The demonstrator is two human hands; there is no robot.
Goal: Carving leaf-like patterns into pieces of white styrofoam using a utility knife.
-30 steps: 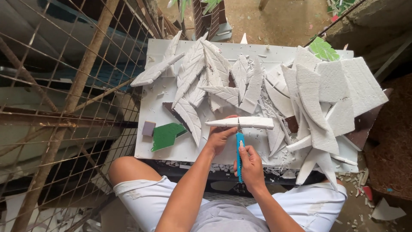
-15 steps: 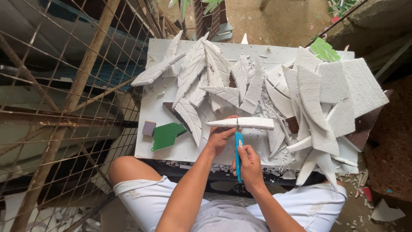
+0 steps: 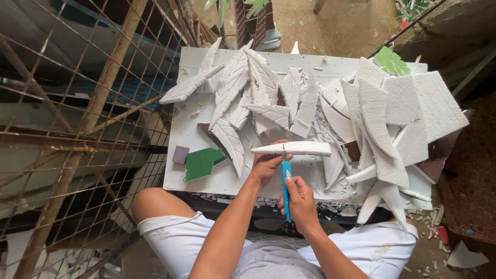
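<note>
Your left hand (image 3: pixel 267 166) grips the white foam strip (image 3: pixel 292 149) while your right hand (image 3: pixel 300 202) clasps the blue knife (image 3: pixel 285 181), mid-cut; draw the blade steadily toward you.

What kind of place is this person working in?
Probably an outdoor craft spot: a white board heaped with carved foam leaves, a rusty wire fence alongside, and bare dirt ground beyond.
</note>
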